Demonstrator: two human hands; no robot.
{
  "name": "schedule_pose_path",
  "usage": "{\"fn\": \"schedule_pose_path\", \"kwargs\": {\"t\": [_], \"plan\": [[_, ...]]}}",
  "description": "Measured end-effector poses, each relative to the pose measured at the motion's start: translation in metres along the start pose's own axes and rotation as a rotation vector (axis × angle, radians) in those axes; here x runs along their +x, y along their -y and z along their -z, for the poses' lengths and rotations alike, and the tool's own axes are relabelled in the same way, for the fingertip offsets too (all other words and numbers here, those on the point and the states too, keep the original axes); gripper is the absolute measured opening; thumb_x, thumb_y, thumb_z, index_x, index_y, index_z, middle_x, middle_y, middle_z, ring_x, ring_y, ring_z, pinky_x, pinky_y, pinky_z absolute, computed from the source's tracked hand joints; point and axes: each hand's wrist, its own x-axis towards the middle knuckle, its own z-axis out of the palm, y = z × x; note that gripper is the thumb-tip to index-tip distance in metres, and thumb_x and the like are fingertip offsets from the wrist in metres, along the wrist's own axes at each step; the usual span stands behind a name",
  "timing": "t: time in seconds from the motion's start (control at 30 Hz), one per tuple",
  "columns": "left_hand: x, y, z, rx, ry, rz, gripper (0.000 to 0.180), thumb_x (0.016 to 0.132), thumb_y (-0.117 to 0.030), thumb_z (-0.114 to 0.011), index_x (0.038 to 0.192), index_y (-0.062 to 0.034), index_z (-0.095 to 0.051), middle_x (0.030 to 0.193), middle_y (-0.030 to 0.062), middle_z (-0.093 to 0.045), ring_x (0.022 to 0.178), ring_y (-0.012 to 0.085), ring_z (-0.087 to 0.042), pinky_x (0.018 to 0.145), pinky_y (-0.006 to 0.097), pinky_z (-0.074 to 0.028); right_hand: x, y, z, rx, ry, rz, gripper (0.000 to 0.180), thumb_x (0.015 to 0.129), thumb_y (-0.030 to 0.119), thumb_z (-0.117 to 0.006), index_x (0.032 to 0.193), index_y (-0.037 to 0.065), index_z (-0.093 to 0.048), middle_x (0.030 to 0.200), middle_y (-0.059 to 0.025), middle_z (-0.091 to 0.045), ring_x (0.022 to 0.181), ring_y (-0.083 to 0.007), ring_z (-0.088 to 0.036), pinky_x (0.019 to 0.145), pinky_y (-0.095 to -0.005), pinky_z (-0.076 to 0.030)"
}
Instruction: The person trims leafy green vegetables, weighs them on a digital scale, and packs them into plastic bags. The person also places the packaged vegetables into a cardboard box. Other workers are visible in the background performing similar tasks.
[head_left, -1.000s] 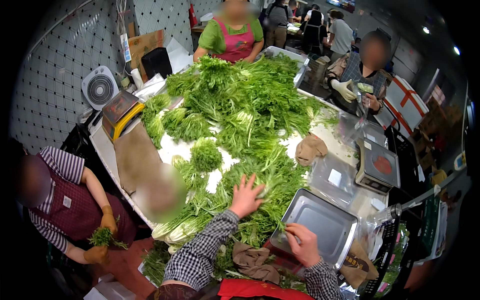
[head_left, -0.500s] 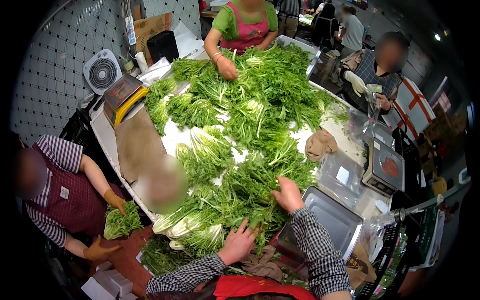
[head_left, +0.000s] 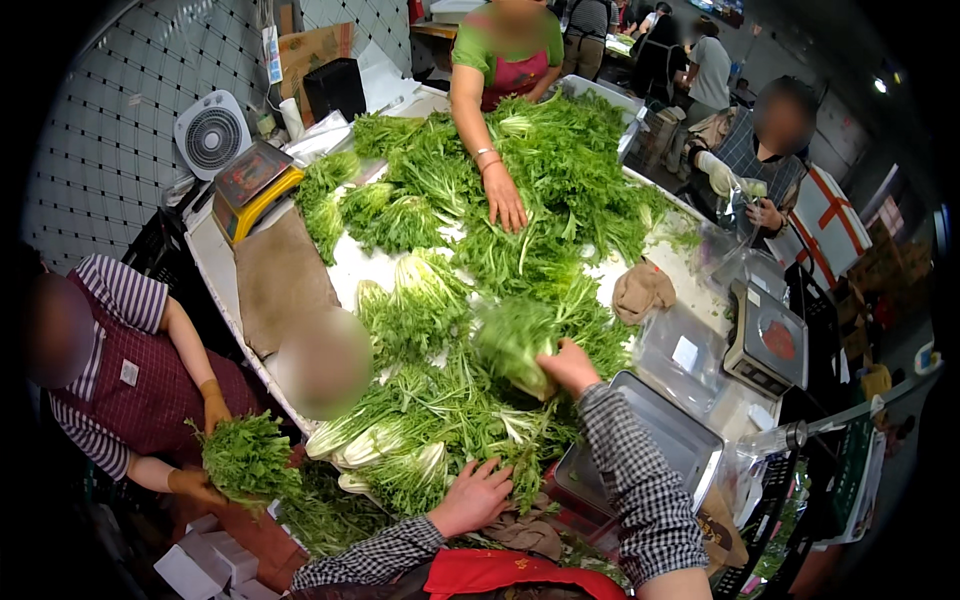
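My right hand [head_left: 570, 367] is closed round the pale stem end of a head of frilly leafy greens [head_left: 515, 345], lifted over the pile and blurred by motion. My left hand [head_left: 474, 498] lies on the near edge of the pile of leafy greens [head_left: 415, 390], fingers stretched out, holding nothing. Several heads with white stems [head_left: 375, 450] lie just left of it. Beneath its fingertips side sits a crumpled brown cloth [head_left: 525, 532]. A grey metal tray [head_left: 655, 425] is beside my right forearm.
Across the table, a person's hand [head_left: 505, 200] reaches into the greens. At left, a gloved person holds a bunch of greens [head_left: 250, 460]. A yellow scale [head_left: 258, 190] stands far left, another scale [head_left: 765, 330] at right, near plastic bags [head_left: 680, 350]. A person in gloves [head_left: 722, 178] handles a clear bag.
My right hand has taken hold of a head of greens and raised it. My left hand has barely moved. The person opposite reaches farther in; the person at left has lifted their bunch.
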Motion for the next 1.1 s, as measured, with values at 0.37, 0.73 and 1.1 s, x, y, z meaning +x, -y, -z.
{"fn": "schedule_pose_path", "kwargs": {"t": [0.37,0.73,1.1], "plan": [[0.018,0.007,0.077,-0.640,-0.139,0.474,0.028,0.093,-0.025,-0.064,0.109,-0.0021,-0.064,0.107,0.0141,-0.067,0.091,0.0219,-0.067,0.079,0.034,-0.052,-0.066,-0.007,0.015,1.015,0.288,0.083,0.040,0.100,0.034,-0.052,0.113,-0.001,-0.061,0.099,-0.0130,-0.072,0.088,-0.0226,-0.071,0.082,-0.0432,-0.059],[0.050,0.025,0.032,-2.208,-0.366,0.476,0.044,0.098,-0.032,-0.057,0.131,-0.0034,-0.049,0.130,0.0136,-0.058,0.117,0.0301,-0.058,0.100,0.051,-0.048,-0.110,-0.027,-0.028,0.655,0.210,0.178,0.045,0.098,0.029,-0.058,0.125,-0.005,-0.048,0.105,-0.0059,-0.062,0.085,-0.0111,-0.062,0.072,-0.0274,-0.051],[0.039,0.021,0.016,-2.311,-0.604,0.490,0.040,0.095,-0.026,-0.059,0.127,-0.0035,-0.051,0.127,0.0140,-0.058,0.116,0.0300,-0.056,0.099,0.050,-0.048,-0.140,-0.039,-0.062,0.501,-0.062,0.441,0.015,0.089,0.009,-0.067,0.092,0.000,-0.055,0.080,-0.0077,-0.062,0.068,-0.0167,-0.063,0.059,-0.0268,-0.052]]}}
